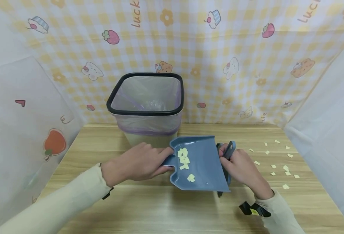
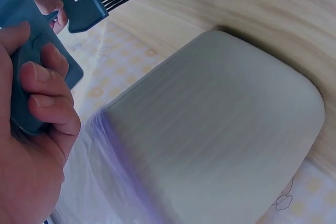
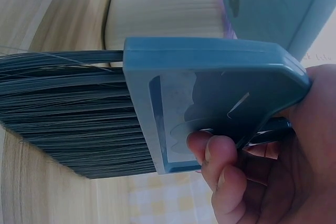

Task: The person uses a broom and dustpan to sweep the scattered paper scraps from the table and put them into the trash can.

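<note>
My left hand [image 1: 139,161] grips the short handle of a blue dustpan [image 1: 204,162], held up in front of the bin; its curled fingers show in the left wrist view. Pale yellow paper scraps [image 1: 184,157] lie in the pan, most of them bunched near the handle end. On the pan's right side, my right hand [image 1: 239,164] holds a blue hand brush [image 3: 210,98] by its handle. The brush's dark bristles [image 3: 68,114] stand out clearly in the right wrist view, while in the head view the dustpan's edge partly hides them.
A bin [image 1: 148,138] with a black rim and a clear, purple-edged liner stands behind the dustpan, at the back of the wooden table [image 1: 125,208]. More paper scraps [image 1: 286,168] are scattered on the table at the right. A patterned cloth [image 1: 207,65] hangs behind.
</note>
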Demonstrator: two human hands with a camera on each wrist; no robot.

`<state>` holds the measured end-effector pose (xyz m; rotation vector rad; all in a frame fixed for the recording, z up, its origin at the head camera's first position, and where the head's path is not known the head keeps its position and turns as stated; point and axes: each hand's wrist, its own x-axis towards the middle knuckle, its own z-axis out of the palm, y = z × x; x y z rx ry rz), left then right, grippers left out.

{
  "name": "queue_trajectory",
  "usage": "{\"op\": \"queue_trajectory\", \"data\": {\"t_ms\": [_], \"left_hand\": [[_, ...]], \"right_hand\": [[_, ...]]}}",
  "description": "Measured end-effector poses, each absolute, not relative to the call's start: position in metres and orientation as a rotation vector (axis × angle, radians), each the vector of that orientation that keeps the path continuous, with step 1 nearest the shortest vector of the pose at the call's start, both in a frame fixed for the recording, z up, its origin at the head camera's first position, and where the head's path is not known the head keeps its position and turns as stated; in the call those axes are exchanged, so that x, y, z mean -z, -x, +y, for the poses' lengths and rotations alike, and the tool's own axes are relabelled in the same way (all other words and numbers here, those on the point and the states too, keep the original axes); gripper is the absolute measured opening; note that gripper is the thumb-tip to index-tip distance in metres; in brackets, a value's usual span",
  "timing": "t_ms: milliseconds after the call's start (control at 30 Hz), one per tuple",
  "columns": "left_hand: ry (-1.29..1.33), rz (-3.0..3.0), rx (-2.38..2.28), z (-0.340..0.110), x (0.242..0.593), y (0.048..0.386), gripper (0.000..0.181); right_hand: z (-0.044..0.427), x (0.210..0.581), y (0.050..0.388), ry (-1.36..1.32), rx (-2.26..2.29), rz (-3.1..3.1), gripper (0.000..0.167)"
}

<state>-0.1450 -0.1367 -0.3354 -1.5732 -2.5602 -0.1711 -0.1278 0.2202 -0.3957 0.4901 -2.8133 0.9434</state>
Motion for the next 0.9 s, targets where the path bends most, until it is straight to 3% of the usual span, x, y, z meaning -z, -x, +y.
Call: {"op": "queue_trajectory", "data": {"t_ms": [767, 900], "left_hand": [[1.559, -2.538, 0.064, -0.145, 0.287, 0.14, 0.043], [1.557, -2.538, 0.073, -0.146, 0.277, 0.14, 0.043]], "right_hand": [[0.221, 0.395, 0.125, -0.464, -0.961, -2.833, 0.008], [0.222, 0.395, 0.126, -0.494, -0.983, -2.804, 0.022]]}}
